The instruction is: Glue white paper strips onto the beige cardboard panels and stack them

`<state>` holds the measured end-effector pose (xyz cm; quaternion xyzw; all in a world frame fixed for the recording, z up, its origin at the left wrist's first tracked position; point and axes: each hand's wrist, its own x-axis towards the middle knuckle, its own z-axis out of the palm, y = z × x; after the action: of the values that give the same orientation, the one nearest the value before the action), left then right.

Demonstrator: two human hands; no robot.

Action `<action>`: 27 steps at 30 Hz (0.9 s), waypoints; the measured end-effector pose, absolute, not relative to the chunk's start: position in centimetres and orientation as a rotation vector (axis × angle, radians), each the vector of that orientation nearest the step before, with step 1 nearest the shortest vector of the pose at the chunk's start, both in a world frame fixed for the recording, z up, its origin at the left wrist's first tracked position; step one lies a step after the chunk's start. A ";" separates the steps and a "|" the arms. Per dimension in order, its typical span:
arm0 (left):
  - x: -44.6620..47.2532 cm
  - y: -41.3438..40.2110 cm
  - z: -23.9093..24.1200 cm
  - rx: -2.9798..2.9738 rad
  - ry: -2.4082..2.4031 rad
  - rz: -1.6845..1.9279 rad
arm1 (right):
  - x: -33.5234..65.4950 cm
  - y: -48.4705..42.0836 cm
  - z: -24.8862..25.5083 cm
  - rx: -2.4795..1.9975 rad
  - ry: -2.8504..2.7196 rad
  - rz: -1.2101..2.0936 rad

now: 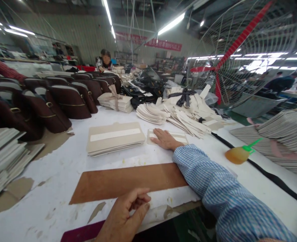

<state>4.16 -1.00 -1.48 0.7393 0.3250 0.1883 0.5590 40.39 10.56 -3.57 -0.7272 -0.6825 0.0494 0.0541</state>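
Note:
My right hand (165,138) reaches forward in a blue checked sleeve. It lies flat, fingers stretched out, on a small beige panel (151,139) with a white strip across it. Left of that panel sits a stack of larger beige panels (115,129), the top one also bearing a white strip. A long brown leather-like piece (128,183) is spread near the table's front edge. Just in front of it hovers my left hand (128,213), its fingers loosely curled, a gap before the thumb, with nothing visible in them. A purple strip (83,232) shows beside my left wrist.
Dark brown bags (65,101) stand in rows at the left, behind a pile of boards (2,158). Cream strips (152,114) lie at the back. At the right are a glue bottle (236,155), a black strap (264,173), stacked grey sheets (287,131) and a large fan (216,69).

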 end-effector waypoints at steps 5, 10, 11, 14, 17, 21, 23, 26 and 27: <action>4.5 -1.1 -0.8 1.734 0.771 0.432 | 40.4 10.8 -3.4 -2.257 -2.068 0.106; 4.8 -1.3 -0.1 1.692 0.783 0.427 | 40.1 10.8 -3.4 -2.222 -2.067 0.065; 4.8 -1.4 0.0 1.683 0.785 0.433 | 40.1 10.8 -3.2 -2.210 -2.057 0.037; 4.9 -1.5 0.3 1.682 0.798 0.441 | 39.5 10.5 -1.7 -2.143 -1.994 -0.123; 4.9 -1.6 0.4 1.696 0.801 0.452 | 37.6 9.7 0.5 -1.989 -1.985 -0.316; 5.0 -1.6 0.4 1.701 0.768 0.478 | 33.1 8.3 2.9 -1.682 -2.224 -0.431; 5.1 -1.6 0.3 1.703 0.761 0.494 | 31.0 8.0 3.5 -1.561 -2.361 -0.455; 5.0 -1.7 0.2 1.704 0.749 0.527 | 29.0 8.1 3.8 -1.503 -2.451 -0.534; 5.0 -1.8 0.2 1.708 0.747 0.535 | 28.7 8.3 3.8 -1.502 -2.464 -0.568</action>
<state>4.95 -1.77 0.20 0.7263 0.3178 0.2275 0.5655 28.72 8.28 3.85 -0.5081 -0.8336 -0.1923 0.1000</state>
